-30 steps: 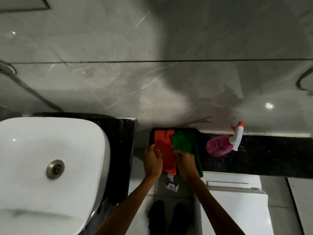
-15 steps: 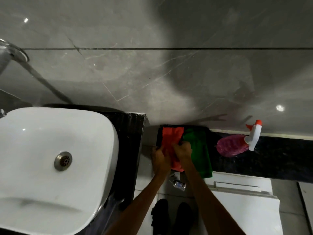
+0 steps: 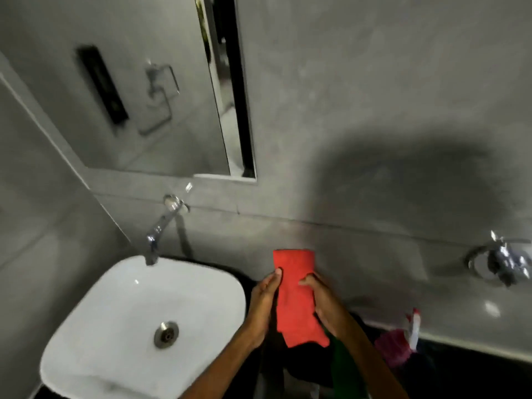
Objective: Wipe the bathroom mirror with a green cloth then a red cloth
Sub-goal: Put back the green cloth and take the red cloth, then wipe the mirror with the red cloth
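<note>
A folded red cloth (image 3: 296,295) is held up in front of the grey wall. My left hand (image 3: 263,303) grips its left edge and my right hand (image 3: 321,300) grips its right edge. Only a dark green strip of the green cloth (image 3: 344,367) shows, under my right forearm on the black ledge. The mirror (image 3: 138,90) hangs on the wall at the upper left, above the sink, well above both hands.
A white sink (image 3: 144,326) with a chrome tap (image 3: 158,228) sits at the lower left. On the black ledge at the right lies a pink spray bottle (image 3: 398,344). A chrome wall valve (image 3: 501,260) sticks out at the far right.
Both hands have lifted the red cloth off the ledge, leaving the green cloth there. The view has tilted up, bringing the mirror and tap into sight.
</note>
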